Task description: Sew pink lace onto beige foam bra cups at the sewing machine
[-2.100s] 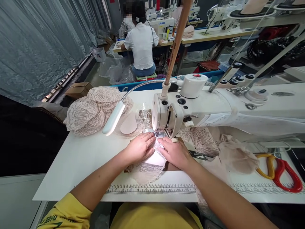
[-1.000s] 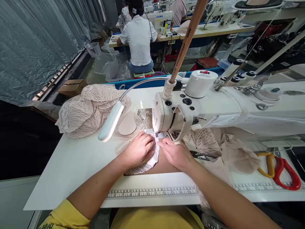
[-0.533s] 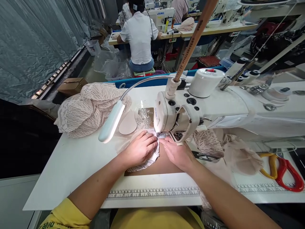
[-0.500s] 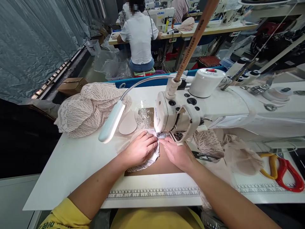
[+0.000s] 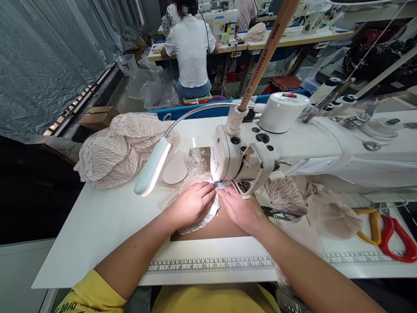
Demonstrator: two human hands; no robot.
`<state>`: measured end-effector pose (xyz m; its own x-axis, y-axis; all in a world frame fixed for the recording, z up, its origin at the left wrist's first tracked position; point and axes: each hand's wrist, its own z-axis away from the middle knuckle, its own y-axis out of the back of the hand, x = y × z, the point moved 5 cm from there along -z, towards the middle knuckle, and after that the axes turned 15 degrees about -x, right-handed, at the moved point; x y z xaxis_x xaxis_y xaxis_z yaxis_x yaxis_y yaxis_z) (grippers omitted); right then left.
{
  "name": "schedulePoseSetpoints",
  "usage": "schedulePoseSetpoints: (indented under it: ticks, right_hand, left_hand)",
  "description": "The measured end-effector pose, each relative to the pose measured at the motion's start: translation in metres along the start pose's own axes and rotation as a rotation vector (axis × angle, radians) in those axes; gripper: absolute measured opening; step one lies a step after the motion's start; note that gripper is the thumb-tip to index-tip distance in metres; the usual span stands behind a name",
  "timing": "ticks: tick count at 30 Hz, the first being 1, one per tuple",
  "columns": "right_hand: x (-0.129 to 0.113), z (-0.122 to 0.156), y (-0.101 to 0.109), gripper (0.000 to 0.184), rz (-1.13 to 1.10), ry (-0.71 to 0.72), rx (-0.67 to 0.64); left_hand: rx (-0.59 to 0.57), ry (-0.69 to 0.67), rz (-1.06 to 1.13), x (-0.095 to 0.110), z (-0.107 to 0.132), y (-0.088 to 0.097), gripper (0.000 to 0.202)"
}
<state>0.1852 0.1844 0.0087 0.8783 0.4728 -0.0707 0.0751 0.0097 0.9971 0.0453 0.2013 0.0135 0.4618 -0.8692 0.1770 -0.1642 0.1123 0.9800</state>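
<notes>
A pale pink lace piece (image 5: pixel 202 222) lies under the presser foot (image 5: pixel 222 185) of a white sewing machine (image 5: pixel 224 152). My left hand (image 5: pixel 192 204) rests on top of it, fingers together and bent, tips holding it close to the needle. From the other side, my right hand (image 5: pixel 243 208) reaches in with its index finger stretched to the foot and the fingertips closed at the lace edge. The underside of both grips is hidden. Behind my left hand lies a smooth pale oval pad (image 5: pixel 175 168) on sheer fabric.
A heap of lace cups (image 5: pixel 110 148) sits at the table's left. The lamp (image 5: pixel 151 167) hangs over the table on a bent neck. Black snips (image 5: pixel 280 213), lace scraps (image 5: pixel 286 195) and red-handled scissors (image 5: pixel 399 239) lie right. A co-worker (image 5: pixel 192 56) sits ahead.
The lace piece has shifted and turned slightly under the foot. My left hand has moved a little, its fingers drawn closer together; my right hand stays nearly in place.
</notes>
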Motion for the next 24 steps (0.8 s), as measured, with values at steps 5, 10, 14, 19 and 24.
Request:
schedulePoseSetpoints:
  ticks: [5,10,14,19,24]
  right_hand:
    - [0.000,-0.001,0.001,0.035,-0.012,0.000,0.004]
    - [0.000,-0.001,-0.001,0.035,-0.026,0.004,0.009]
    - [0.002,0.000,-0.003,0.036,-0.054,0.017,-0.006]
    - [0.005,-0.001,-0.003,0.036,-0.128,0.025,-0.086]
    - [0.004,-0.002,-0.002,0.036,-0.151,0.016,-0.076]
  left_hand:
    - [0.002,-0.007,-0.008,-0.002,-0.001,-0.001,0.032]
    - [-0.019,-0.002,0.010,-0.005,0.000,-0.002,0.033]
    - [-0.044,-0.005,0.012,-0.007,-0.001,0.000,0.031]
    - [-0.072,0.023,0.041,-0.011,-0.004,0.005,0.031]
    - [-0.064,0.062,0.030,-0.017,-0.004,0.005,0.032]
